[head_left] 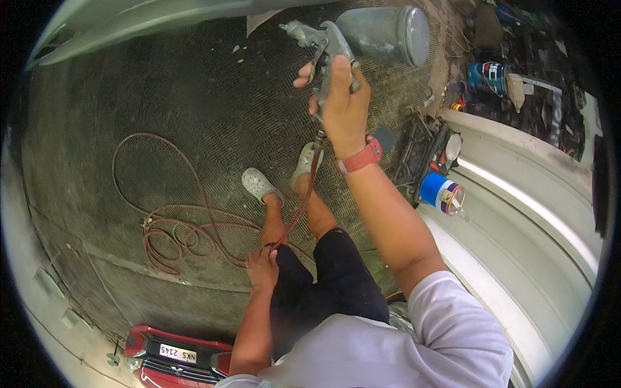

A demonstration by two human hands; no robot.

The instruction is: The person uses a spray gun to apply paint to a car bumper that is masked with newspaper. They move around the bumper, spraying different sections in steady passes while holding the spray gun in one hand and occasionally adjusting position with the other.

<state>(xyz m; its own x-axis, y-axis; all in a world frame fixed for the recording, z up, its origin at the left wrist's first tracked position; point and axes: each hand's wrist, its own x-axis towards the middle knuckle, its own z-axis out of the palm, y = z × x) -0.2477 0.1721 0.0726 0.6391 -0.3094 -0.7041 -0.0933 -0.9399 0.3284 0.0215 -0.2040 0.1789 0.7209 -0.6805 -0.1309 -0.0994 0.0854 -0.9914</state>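
Observation:
My right hand grips a grey metal spray gun at the top centre, fingers curled round its handle and trigger. A silvery cylindrical cup is attached at the gun's right. A reddish-brown hose runs down from the handle to my left hand, which has its fingers closed on it near my left leg. Below the gun, my feet in pale clogs stand on the floor.
Hose loops lie on the textured floor. A blue can and dark equipment stand by white panels at right. A blue bucket is upper right, a red vehicle front lower left, a pale panel upper left.

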